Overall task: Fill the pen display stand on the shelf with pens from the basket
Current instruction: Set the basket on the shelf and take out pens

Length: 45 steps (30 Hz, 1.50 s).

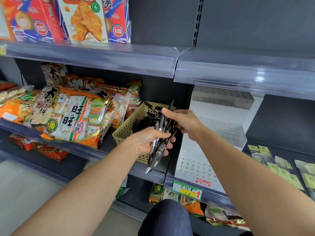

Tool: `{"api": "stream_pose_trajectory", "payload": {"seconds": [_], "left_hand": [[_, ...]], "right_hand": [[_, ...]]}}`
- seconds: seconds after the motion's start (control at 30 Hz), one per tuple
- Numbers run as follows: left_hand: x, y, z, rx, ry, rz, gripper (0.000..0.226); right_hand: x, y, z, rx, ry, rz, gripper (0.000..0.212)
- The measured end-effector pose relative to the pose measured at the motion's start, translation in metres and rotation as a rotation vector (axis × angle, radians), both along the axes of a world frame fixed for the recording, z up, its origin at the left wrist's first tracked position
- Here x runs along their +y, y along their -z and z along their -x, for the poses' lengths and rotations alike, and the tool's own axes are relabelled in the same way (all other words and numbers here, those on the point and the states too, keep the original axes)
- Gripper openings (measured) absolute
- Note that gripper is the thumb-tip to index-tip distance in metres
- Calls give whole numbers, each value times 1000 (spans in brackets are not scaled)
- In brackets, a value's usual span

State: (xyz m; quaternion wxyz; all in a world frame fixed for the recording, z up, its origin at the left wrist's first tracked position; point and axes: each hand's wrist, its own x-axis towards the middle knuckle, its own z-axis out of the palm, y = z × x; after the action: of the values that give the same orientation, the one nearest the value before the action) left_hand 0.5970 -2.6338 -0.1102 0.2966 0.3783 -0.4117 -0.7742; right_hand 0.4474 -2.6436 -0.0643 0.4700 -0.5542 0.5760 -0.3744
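A tan perforated basket (129,124) sits on the middle shelf and holds several black pens (150,115). My left hand (150,142) grips a bundle of black pens (157,150) just in front of the basket, tips pointing down. My right hand (182,121) is closed on the top ends of pens in that bundle, one pen sticking up past its fingers. To the right stands the white stepped pen display stand (196,165) with rows of holes, all without pens, and a red TOME label on its front.
Orange snack bags (75,114) fill the shelf left of the basket. Boxed snacks (85,19) stand on the top shelf. Hanging yellow-green packets (281,167) lie right of the stand. A price tag (187,191) is on the shelf rail. My knee (165,217) is below.
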Motion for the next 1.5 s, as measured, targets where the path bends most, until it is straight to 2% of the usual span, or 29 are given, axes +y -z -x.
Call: {"api": "stream_pose_trajectory", "payload": {"seconds": [0.27,0.4,0.53,0.67,0.8,0.87,1.03,1.1,1.17,1.27,1.33,1.5], "left_hand": [[4,-2,-11,-5,140,14,22],[1,-1,-14,19,97,34,35],[1,-3,-16,-1,114,55,29],[1,-6,-16,-3,74,70,29],[3,-4,-25,-75,76,64,40],[2,-3,-28,-49,36,24,40],[0,-10,-32,-41,-80,-89,19],[-2,-13,-32,-9,-163,-154,7],[-5,-15,-29,65,-280,-203,7],[-10,-17,-19,264,-458,-206,7],[-11,-18,-14,372,-574,-217,13],[-10,-21,-9,424,-756,-191,30]], "right_hand": [[-10,-1,5,-159,-181,-81,16],[-12,0,0,-168,-117,-57,14],[-11,-1,1,-205,-256,-127,12],[-16,-2,-4,-208,-135,-118,11],[-22,-4,2,-258,53,-44,20],[-23,-4,1,-273,100,-5,22],[-20,-7,-7,-344,245,106,13],[-21,-10,-8,-370,299,176,12],[-19,-10,-14,-366,317,266,12],[-13,-5,-27,-338,248,374,6],[-10,0,-34,-321,186,429,11],[4,13,-42,-154,-13,531,10]]}}
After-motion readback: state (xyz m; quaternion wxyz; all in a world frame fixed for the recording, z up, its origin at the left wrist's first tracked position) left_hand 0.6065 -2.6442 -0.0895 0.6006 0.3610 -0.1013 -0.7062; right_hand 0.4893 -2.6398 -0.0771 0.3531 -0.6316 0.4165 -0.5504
